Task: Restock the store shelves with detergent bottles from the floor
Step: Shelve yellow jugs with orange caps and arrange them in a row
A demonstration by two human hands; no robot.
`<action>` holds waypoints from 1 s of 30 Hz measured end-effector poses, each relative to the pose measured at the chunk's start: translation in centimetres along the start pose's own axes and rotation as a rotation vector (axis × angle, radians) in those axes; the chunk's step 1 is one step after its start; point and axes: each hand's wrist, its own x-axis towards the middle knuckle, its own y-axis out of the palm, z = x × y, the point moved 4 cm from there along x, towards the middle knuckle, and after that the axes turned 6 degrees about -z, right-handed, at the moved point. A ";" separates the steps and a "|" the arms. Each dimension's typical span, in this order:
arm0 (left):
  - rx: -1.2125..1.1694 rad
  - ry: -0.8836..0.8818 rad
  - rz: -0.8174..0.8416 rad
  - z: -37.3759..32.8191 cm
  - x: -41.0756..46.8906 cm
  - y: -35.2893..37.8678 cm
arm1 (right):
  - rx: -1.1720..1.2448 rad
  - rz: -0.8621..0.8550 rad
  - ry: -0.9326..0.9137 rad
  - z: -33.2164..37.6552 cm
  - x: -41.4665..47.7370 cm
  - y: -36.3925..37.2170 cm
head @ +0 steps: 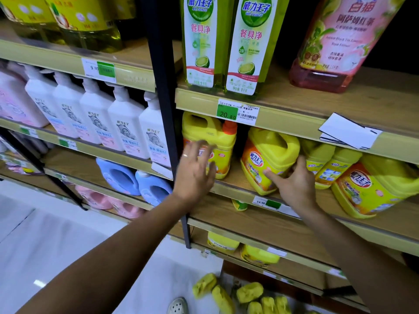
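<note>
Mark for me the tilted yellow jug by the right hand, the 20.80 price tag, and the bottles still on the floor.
tilted yellow jug (pixel 269 152): head view, on its upper body beside the handle.
20.80 price tag (pixel 226 114): head view, on the green price patch.
floor bottles (pixel 249 292): head view, on one yellow bottle mid-pile.

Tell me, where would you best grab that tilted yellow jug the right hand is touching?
By the moulded handle loop at the top of the tilted yellow jug, coming from the open shelf front. Its top tilts outward; the right hand only touches its lower side.
</note>
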 end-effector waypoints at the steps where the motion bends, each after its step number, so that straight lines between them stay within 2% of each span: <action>1: -0.078 0.006 0.062 -1.4 -1.1 0.6 | -0.037 -0.048 -0.028 0.6 -0.4 0.2; 4: -0.339 -0.084 0.283 -5.7 -2.8 2.9 | -0.046 -0.100 -0.104 2.2 -1.5 1.1; 6: -0.384 -0.146 0.259 -7.4 -1.6 3.8 | 0.021 -0.021 -0.172 2.8 -2.2 1.9; 9: -0.318 -0.233 0.144 -8.6 1.3 3.7 | 0.041 0.019 -0.307 3.2 -3.7 2.3; 11: -0.230 -0.209 0.109 -9.0 2.9 3.7 | 0.047 0.040 -0.328 3.2 -4.1 2.6; 15: -0.085 -0.183 0.197 -9.0 4.2 4.5 | 0.071 0.053 -0.268 3.1 -3.8 2.4; 19: -0.093 -0.186 0.236 -8.7 4.7 4.5 | 0.091 0.095 -0.252 2.4 -2.7 1.5; 24: -0.111 -0.115 0.329 -7.7 5.7 4.0 | 0.064 0.064 -0.020 0.3 1.3 0.1; 28: -0.071 0.038 0.435 -7.8 6.6 3.8 | 0.177 0.239 0.044 0.7 3.8 -0.3; 30: -0.033 0.092 0.454 -8.2 6.7 3.8 | 0.203 0.273 0.082 1.2 4.5 0.0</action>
